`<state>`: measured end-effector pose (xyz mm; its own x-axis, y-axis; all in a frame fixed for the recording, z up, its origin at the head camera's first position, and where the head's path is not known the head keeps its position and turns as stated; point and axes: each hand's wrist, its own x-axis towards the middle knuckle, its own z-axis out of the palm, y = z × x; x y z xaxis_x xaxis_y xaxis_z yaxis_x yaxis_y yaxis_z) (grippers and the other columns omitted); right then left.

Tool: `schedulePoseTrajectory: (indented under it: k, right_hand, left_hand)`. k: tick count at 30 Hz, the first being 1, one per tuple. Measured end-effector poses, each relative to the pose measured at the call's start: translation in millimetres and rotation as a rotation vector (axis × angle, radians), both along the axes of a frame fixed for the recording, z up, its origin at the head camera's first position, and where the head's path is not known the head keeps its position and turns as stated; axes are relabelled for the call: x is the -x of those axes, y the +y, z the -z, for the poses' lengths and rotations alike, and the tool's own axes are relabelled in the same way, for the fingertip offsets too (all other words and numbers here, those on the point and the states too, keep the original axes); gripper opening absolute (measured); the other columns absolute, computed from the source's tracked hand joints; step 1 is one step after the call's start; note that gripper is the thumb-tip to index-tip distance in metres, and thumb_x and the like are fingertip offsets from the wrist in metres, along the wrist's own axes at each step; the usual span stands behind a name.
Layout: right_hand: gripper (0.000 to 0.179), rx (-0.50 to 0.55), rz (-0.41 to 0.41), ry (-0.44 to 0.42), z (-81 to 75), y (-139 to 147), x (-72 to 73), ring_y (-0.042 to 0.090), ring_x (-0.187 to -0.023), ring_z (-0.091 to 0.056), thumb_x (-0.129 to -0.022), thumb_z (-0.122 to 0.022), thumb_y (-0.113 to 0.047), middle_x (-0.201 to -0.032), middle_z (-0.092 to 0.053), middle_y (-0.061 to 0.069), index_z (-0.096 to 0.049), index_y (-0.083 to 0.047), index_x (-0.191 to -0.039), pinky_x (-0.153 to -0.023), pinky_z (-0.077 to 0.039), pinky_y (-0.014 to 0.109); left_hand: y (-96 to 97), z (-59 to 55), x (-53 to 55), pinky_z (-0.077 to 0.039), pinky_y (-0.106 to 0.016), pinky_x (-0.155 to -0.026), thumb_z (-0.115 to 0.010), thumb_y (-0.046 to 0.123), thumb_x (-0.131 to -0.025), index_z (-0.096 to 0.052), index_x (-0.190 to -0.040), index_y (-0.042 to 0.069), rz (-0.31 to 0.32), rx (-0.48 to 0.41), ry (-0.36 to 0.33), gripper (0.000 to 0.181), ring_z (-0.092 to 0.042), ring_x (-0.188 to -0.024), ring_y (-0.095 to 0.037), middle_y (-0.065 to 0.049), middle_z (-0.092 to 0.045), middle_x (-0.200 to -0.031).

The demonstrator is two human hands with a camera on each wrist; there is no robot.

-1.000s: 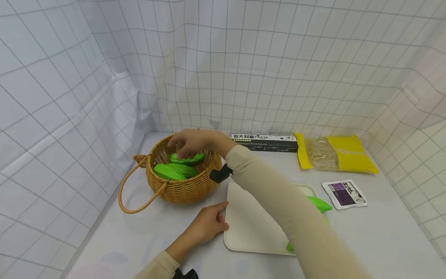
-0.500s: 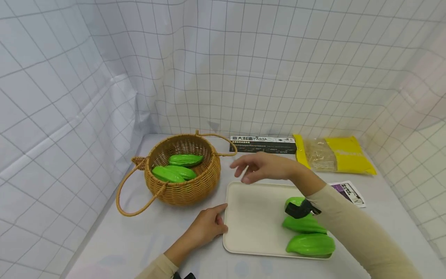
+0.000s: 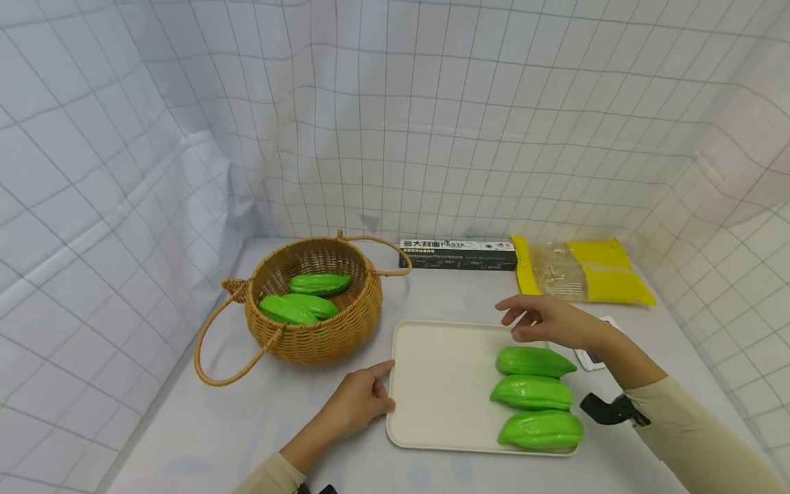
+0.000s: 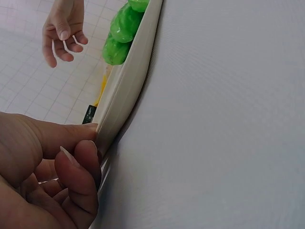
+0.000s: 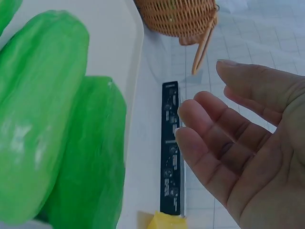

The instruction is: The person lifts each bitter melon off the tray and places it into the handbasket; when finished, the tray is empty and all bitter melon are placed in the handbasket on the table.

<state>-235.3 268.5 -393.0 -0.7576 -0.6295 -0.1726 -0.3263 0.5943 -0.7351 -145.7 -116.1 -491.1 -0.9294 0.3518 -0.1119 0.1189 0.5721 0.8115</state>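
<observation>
My left hand [image 3: 361, 401] lies on the table at the left edge of a cream tray [image 3: 441, 384]; its outstretched index finger and thumb touch the rim, spread apart. Up close in the left wrist view, its other fingers [image 4: 76, 186] curl beside the tray wall. My right hand [image 3: 555, 321] hovers over the tray's far right part, holding nothing, fingers loosely bent. Just in front of it, three glossy green gourds, ridged like bitter melons, lie in a column on the tray: far [image 3: 532, 361], middle [image 3: 532, 393] and near [image 3: 541, 430].
A wicker basket [image 3: 327, 341] with two loop handles stands at the left, with three similar gourds [image 3: 319, 283] inside. Along the back lie a black pasta box [image 3: 458, 256] and a yellow noodle bag [image 3: 607, 271]. My right forearm partly covers a small white packet [image 3: 589, 360]. Gridded curtains surround the table.
My right hand has travelled from above the basket rightward to above the tray's right side, uncovering the basket and the gourds on the tray. The left hand keeps touching the tray's edge.
</observation>
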Motion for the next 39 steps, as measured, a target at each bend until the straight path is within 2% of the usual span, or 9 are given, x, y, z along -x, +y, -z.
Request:
schedulePoseTrajectory:
  k: [4,9,14,24,39]
  right_hand:
    - [0.050,0.024,0.032,-0.001,9.6,26,-8.0,0.028,-0.107,-0.066,-0.098,-0.069,-0.023,-0.126,-0.065,0.020,-0.054,-0.006,-0.143,-0.087,-0.056,0.028]
    - [0.052,0.075,0.075,-0.068,20.6,48,-14.4,0.035,-0.113,-0.063,-0.099,-0.067,-0.018,-0.129,-0.062,0.024,-0.051,0.000,-0.145,-0.087,-0.056,0.028]
    - [0.056,0.069,0.098,-0.128,29.9,60,-17.8,0.039,-0.120,-0.058,-0.097,-0.069,-0.018,-0.132,-0.060,0.023,-0.049,0.001,-0.146,-0.088,-0.055,0.027]
    - [0.055,0.017,0.060,-0.105,42.1,65,-16.5,0.040,-0.123,-0.056,-0.096,-0.070,-0.022,-0.136,-0.059,0.022,-0.052,-0.002,-0.145,-0.090,-0.053,0.026]
    - [0.059,-0.062,0.051,-0.113,48.7,63,-10.4,0.036,-0.122,-0.057,-0.094,-0.073,-0.027,-0.136,-0.061,0.019,-0.054,-0.005,-0.145,-0.088,-0.052,0.027]
  left_hand:
    - [0.0,0.0,-1.8,-0.043,-0.024,-0.056,-0.076,0.006,-0.081,-0.051,-0.147,-0.003,-0.002,-0.011,-0.017,0.071,-0.052,-0.060,-0.008,0.005,-0.059,-0.073]
    - [-0.2,-2.2,-3.4,-0.042,-0.024,-0.054,-0.075,0.005,-0.082,-0.049,-0.148,-0.003,-0.004,-0.030,-0.038,0.071,-0.052,-0.059,-0.009,0.003,-0.059,-0.073]
    - [0.0,-4.4,-4.1,-0.042,-0.024,-0.053,-0.075,0.004,-0.082,-0.048,-0.148,-0.003,-0.007,-0.040,-0.050,0.071,-0.052,-0.058,-0.010,0.003,-0.059,-0.072]
    - [1.0,-5.0,-3.0,-0.041,-0.023,-0.052,-0.074,0.004,-0.082,-0.048,-0.148,-0.004,-0.003,-0.043,-0.044,0.071,-0.052,-0.057,-0.009,0.003,-0.059,-0.072]
    - [0.1,-2.7,-2.8,-0.041,-0.023,-0.054,-0.075,0.005,-0.082,-0.048,-0.148,-0.003,-0.001,-0.039,-0.034,0.072,-0.052,-0.056,-0.009,0.005,-0.059,-0.070]
